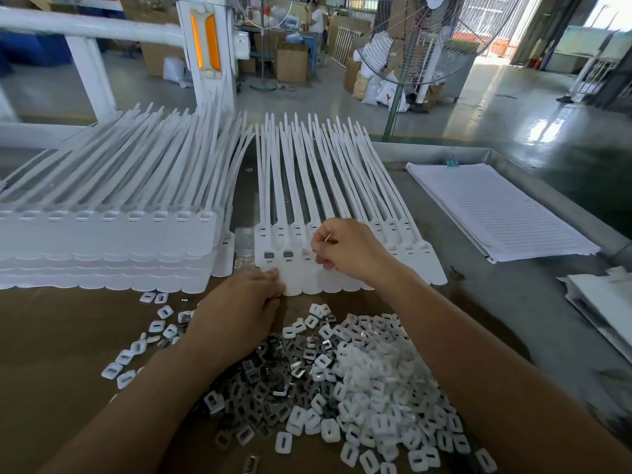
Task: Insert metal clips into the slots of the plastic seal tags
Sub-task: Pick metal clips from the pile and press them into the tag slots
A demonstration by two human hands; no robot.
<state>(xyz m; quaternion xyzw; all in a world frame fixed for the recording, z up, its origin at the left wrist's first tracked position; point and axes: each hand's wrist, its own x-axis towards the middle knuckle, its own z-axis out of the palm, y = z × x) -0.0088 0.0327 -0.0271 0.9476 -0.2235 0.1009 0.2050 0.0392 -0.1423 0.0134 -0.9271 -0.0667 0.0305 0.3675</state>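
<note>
Shiny clips [273, 378] heaped | left fingers [271, 276] pinch flat tags [309, 285] | right fingers [323, 258]: grip unclear

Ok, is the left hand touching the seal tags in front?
Touching. The head view shows the left hand with its curled fingertips holding the lower edge of the front seal tags.

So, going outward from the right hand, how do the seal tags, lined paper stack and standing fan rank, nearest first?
1. Seal tags, directly under the right hand.
2. Lined paper stack, on the table to its right.
3. Standing fan, on the floor beyond the table.
</note>
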